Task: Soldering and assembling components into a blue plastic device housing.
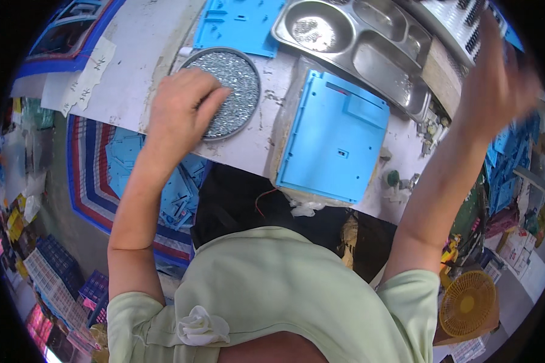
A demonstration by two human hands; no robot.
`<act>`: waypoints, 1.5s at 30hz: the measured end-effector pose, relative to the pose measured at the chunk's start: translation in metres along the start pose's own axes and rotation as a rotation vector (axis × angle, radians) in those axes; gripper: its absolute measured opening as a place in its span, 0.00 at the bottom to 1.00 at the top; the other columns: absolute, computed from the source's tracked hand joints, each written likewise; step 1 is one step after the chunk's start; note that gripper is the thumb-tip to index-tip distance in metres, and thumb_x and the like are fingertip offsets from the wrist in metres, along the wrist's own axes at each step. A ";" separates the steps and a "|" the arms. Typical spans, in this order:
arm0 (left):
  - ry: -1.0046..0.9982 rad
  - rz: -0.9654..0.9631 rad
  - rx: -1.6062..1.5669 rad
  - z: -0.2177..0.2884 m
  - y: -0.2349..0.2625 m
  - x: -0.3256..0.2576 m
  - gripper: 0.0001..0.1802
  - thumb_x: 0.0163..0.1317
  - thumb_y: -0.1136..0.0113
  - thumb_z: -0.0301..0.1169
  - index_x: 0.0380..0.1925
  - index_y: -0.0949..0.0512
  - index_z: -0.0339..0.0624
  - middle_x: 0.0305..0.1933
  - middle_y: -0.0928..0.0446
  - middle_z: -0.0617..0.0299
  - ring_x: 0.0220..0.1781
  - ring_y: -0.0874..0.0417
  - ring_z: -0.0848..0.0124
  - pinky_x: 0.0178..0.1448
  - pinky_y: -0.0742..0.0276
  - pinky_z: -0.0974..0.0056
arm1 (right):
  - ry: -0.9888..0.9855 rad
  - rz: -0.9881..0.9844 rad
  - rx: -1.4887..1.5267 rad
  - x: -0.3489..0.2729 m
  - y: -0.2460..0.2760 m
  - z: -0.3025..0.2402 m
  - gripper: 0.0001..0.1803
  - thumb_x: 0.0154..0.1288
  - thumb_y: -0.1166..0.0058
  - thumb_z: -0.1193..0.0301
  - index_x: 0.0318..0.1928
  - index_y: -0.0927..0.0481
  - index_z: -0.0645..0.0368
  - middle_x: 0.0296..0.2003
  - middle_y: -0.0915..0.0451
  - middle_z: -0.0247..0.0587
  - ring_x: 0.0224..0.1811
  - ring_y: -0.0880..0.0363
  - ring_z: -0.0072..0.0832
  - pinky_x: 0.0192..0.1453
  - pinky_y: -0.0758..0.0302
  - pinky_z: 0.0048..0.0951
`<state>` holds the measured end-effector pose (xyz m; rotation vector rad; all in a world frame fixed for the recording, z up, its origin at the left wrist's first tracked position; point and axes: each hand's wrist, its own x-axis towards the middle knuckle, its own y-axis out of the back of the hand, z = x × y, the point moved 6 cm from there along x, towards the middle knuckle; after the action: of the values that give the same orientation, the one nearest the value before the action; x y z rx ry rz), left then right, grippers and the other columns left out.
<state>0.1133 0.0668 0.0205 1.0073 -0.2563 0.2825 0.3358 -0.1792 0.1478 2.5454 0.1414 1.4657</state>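
My left hand (184,109) is curled over the left side of a round grey dish (258,91) heaped with small silvery screws (233,72). Its fingers are bent inward and their tips are hidden, so anything held cannot be made out. To the right of the dish, a light blue plastic panel (333,139) lies on a plastic-wrapped block at the table's front edge. My right hand (505,85) is raised at the far right, near a white rack (451,24) with rows of black pieces. Motion smears its fingers.
A steel compartment tray (360,45) stands behind the panel, with small metal pieces in one hollow. Another blue panel (239,27) lies at the back. Striped bags (91,157) of blue parts sit below left; more blue parts (505,163) are piled at right. A yellow basket (466,302) stands lower right.
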 end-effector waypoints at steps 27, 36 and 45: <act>0.277 -0.123 -0.976 0.118 -0.043 -0.004 0.20 0.79 0.46 0.35 0.31 0.16 0.33 0.22 0.21 0.65 0.19 0.27 0.82 0.23 0.33 0.74 | -0.186 -0.236 0.077 -0.143 -0.002 -0.110 0.14 0.45 0.31 0.81 0.35 0.18 0.58 0.32 0.19 0.36 0.35 0.25 0.38 0.41 0.27 0.34; 0.432 -0.229 -1.271 0.120 -0.061 0.016 0.21 0.78 0.44 0.41 0.32 0.13 0.36 0.14 0.25 0.68 0.14 0.30 0.83 0.19 0.38 0.73 | -0.104 -0.286 -0.050 -0.126 0.009 -0.103 0.14 0.47 0.30 0.81 0.37 0.17 0.59 0.34 0.16 0.37 0.36 0.22 0.36 0.41 0.26 0.33; 0.595 -0.414 -1.305 0.124 -0.069 0.012 0.26 0.80 0.50 0.43 0.28 0.17 0.35 0.15 0.24 0.64 0.11 0.33 0.80 0.17 0.41 0.73 | -0.184 -0.335 -0.012 -0.127 0.010 -0.093 0.13 0.46 0.33 0.81 0.34 0.20 0.58 0.33 0.17 0.36 0.37 0.23 0.37 0.42 0.26 0.35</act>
<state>0.1387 -0.0722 0.0334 -0.3454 0.3095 -0.0109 0.1909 -0.2004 0.0880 2.4792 0.5001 1.1008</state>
